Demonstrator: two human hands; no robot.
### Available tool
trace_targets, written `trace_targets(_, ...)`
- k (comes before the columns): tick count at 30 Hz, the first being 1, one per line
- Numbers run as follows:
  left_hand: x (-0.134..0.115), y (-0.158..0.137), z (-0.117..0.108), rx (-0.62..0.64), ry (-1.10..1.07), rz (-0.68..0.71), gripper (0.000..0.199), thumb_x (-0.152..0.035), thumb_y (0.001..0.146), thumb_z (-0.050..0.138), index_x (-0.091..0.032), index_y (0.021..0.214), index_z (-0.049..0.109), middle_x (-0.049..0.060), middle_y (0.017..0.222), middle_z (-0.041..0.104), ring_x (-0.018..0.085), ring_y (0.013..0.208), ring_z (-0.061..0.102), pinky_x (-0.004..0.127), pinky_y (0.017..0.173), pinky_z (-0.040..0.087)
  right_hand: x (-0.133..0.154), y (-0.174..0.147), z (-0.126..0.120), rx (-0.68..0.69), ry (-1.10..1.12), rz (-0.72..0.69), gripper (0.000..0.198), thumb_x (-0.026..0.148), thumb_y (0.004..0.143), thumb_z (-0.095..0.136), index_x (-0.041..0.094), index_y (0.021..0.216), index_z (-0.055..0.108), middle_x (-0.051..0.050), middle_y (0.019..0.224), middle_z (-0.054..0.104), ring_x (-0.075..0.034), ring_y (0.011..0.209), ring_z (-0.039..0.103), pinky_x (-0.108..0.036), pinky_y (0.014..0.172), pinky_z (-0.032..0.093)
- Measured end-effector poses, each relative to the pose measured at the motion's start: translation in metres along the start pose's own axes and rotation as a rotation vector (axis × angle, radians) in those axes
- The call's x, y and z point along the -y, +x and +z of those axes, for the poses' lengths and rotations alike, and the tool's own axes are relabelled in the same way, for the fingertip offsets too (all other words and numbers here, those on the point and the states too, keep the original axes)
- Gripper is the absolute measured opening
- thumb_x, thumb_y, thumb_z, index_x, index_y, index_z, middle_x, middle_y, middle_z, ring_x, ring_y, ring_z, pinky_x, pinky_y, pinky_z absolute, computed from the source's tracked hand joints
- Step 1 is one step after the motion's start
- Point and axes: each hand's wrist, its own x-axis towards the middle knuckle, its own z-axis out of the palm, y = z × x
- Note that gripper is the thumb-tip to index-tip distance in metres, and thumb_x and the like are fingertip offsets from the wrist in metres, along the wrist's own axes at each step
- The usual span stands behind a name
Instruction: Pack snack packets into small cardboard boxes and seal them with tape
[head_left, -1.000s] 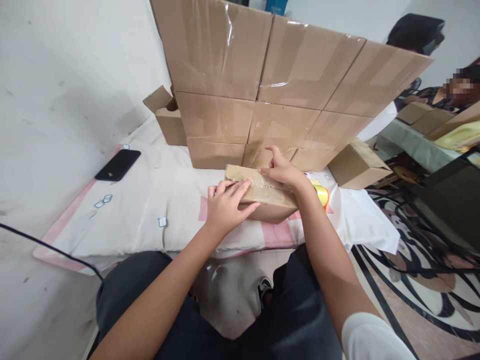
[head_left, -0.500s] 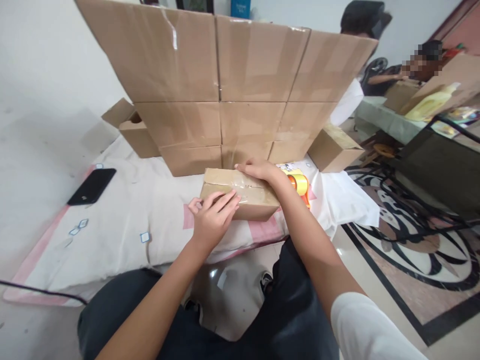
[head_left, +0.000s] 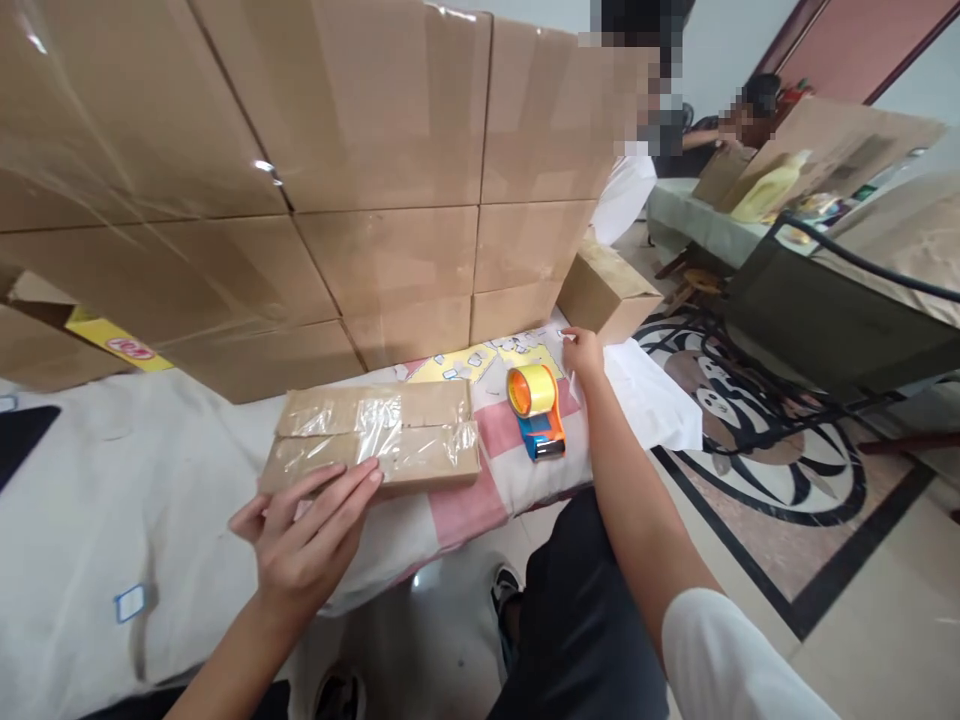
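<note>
A flat cardboard box [head_left: 420,455], its top seam covered with shiny clear tape, lies on the bed. My left hand [head_left: 307,535] rests on its near left edge, fingers stretched out over the top. Farther right, my right hand [head_left: 585,355] is off the box, close to a yellow printed sheet [head_left: 529,350]. Its index finger points left and the other fingers curl partly; nothing is clearly visible in it. Between the box and my right forearm lies an orange and blue tape dispenser [head_left: 536,410] with a yellow roll.
Behind stands a tall wall of stacked, taped cardboard boxes [head_left: 397,240]. Another carton [head_left: 607,290] sits at its right end, and an open box [head_left: 45,340] at its left. A dark phone [head_left: 22,440] lies far left. A folding chair [head_left: 840,310] and people are to the right.
My right hand has left the box and moved right, past the tape dispenser. My left hand stays on the box. The view has turned right and come closer.
</note>
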Motion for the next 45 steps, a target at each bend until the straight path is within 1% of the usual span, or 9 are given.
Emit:
trace_targets(4, -0.002, -0.001, 0.003, -0.01, 0.003, -0.024, 0.036, -0.002, 0.081, 0.078, -0.023, 0.11, 0.074, 0.0, 0.104, 0.08, 0.024, 0.097, 0.07, 0.04, 0.078, 0.038, -0.015, 0.001, 0.017, 0.015, -0.036, -0.038, 0.042, 0.016, 0.087, 0.052, 0.023, 0.12, 0.075, -0.013, 0.13, 0.065, -0.031, 0.106, 0.066, -0.044, 0.091, 0.053)
trace_targets(6, -0.001, -0.002, 0.003, -0.004, 0.005, -0.02, 0.036, -0.002, 0.081, 0.079, -0.023, 0.11, 0.073, 0.0, 0.104, 0.08, 0.024, 0.097, 0.07, 0.041, 0.078, 0.038, -0.017, 0.003, 0.021, 0.029, -0.044, -0.062, 0.039, 0.014, 0.086, 0.052, 0.025, 0.115, 0.077, -0.01, 0.139, 0.062, -0.031, 0.114, 0.064, -0.044, 0.096, 0.052)
trace_targets(11, -0.002, -0.001, 0.001, 0.01, -0.005, -0.02, 0.037, -0.002, 0.081, 0.078, -0.023, 0.111, 0.073, 0.002, 0.105, 0.08, 0.024, 0.098, 0.07, 0.04, 0.078, 0.039, -0.017, 0.009, 0.03, 0.0, -0.057, -0.013, 0.039, 0.012, 0.086, 0.05, 0.023, 0.113, 0.078, -0.012, 0.12, 0.073, -0.033, 0.111, 0.065, -0.046, 0.095, 0.051)
trace_targets(16, -0.004, 0.001, -0.001, 0.007, -0.014, -0.012, 0.038, -0.003, 0.082, 0.078, -0.024, 0.113, 0.073, 0.0, 0.107, 0.08, 0.023, 0.1, 0.07, 0.04, 0.079, 0.04, -0.017, 0.007, 0.034, -0.093, -0.053, 0.04, 0.043, 0.012, 0.09, 0.042, 0.02, 0.117, 0.074, -0.014, 0.119, 0.073, -0.032, 0.108, 0.065, -0.044, 0.093, 0.052)
trace_targets(22, -0.006, 0.003, -0.006, 0.041, -0.018, -0.035, 0.038, -0.007, 0.086, 0.076, -0.025, 0.118, 0.071, -0.002, 0.113, 0.078, 0.022, 0.104, 0.069, 0.04, 0.082, 0.038, -0.019, 0.0, 0.031, -0.084, -0.051, -0.053, 0.047, 0.012, 0.089, 0.041, 0.019, 0.123, 0.072, -0.013, 0.135, 0.065, -0.03, 0.117, 0.059, -0.043, 0.098, 0.05)
trace_targets(28, -0.01, 0.007, -0.009, 0.052, -0.014, -0.07, 0.033, -0.011, 0.09, 0.073, -0.027, 0.118, 0.07, -0.003, 0.113, 0.078, 0.022, 0.105, 0.069, 0.041, 0.086, 0.034, -0.022, -0.006, 0.025, -0.038, -0.052, -0.118, 0.051, 0.009, 0.087, 0.042, 0.015, 0.13, 0.069, -0.015, 0.124, 0.07, -0.032, 0.116, 0.056, -0.044, 0.099, 0.049)
trace_targets(34, -0.008, 0.005, -0.007, 0.066, -0.013, -0.07, 0.039, -0.013, 0.091, 0.071, -0.031, 0.125, 0.068, -0.002, 0.115, 0.078, 0.022, 0.108, 0.068, 0.041, 0.092, 0.032, -0.016, -0.011, 0.021, -0.055, 0.001, -0.197, 0.042, 0.016, 0.091, 0.042, 0.015, 0.119, 0.074, -0.017, 0.118, 0.066, -0.034, 0.116, 0.053, -0.049, 0.103, 0.046)
trace_targets(40, -0.007, 0.004, -0.006, 0.07, -0.007, -0.075, 0.042, -0.015, 0.091, 0.069, -0.032, 0.129, 0.066, -0.002, 0.116, 0.078, 0.023, 0.109, 0.067, 0.041, 0.093, 0.032, 0.004, -0.013, 0.03, 0.127, 0.127, -0.437, 0.025, 0.03, 0.081, 0.067, 0.024, 0.102, 0.08, -0.008, 0.123, 0.061, -0.029, 0.116, 0.053, -0.044, 0.11, 0.042)
trace_targets(45, -0.008, 0.005, -0.005, 0.073, -0.011, -0.079, 0.042, -0.013, 0.091, 0.07, -0.032, 0.128, 0.067, -0.002, 0.115, 0.078, 0.023, 0.108, 0.068, 0.041, 0.09, 0.034, 0.018, -0.01, 0.044, 0.141, 0.235, -0.413, 0.014, 0.029, 0.079, 0.065, 0.023, 0.084, 0.077, -0.009, 0.115, 0.063, -0.029, 0.113, 0.053, -0.045, 0.107, 0.043)
